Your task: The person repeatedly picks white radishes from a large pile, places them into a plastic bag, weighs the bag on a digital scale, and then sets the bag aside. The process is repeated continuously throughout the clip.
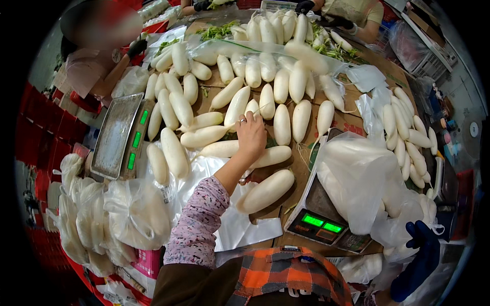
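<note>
My bare left hand (250, 133), with a ring on one finger, reaches from a floral sleeve into the middle of the pile. Its fingers are curled on a white daikon radish (252, 106), whose lower part the hand hides. More daikon radishes (202, 136) lie around it. At the lower right, my right hand (419, 260) wears a dark blue glove. Its fingers are apart and nothing shows in them. Near the glove, a clear plastic bag (352, 163) of daikon radishes rests on a scale (311, 224) with green lit displays.
Filled, tied bags (135, 211) stand at the lower left, below a second scale (116, 135). White plastic bags (250, 233) lie flat before me. More daikon radishes (403, 127) are heaped at the right. Several people work across the table, one at the left (97, 69).
</note>
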### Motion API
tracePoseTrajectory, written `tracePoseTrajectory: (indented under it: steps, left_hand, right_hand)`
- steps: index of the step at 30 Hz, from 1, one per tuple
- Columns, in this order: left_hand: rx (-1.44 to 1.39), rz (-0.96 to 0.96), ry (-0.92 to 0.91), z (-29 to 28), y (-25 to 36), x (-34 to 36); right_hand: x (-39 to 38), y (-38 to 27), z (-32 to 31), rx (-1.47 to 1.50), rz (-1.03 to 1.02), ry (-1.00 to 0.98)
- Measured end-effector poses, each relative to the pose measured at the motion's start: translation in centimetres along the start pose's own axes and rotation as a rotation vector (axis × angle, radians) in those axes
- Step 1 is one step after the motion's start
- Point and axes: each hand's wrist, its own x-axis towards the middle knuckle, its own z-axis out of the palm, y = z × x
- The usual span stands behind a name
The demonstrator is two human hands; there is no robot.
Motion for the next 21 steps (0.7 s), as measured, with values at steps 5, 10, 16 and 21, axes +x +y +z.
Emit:
tracePoseTrajectory:
  steps: [5, 10, 16, 21]
  left_hand:
    - [-0.148, 0.091, -0.012, 2.3, -0.6, 3.7]
    - [-0.196, -0.069, 0.073, 5.6, -2.0, 7.6]
    - [-0.062, -0.216, -0.433, 3.6, -0.4, 11.5]
    - [-0.249, -0.327, -0.375, 4.8, -1.0, 12.2]
  right_hand:
    - [0.5, -1.6, 1.1, -0.006, 0.097, -0.007]
    - [1.2, -1.8, 1.5, -0.057, 0.189, -0.019]
    - [1.7, -1.4, 2.4, 0.044, 0.192, -0.056]
    - [1.5, -1.8, 2.3, -0.031, 0.167, -0.062]
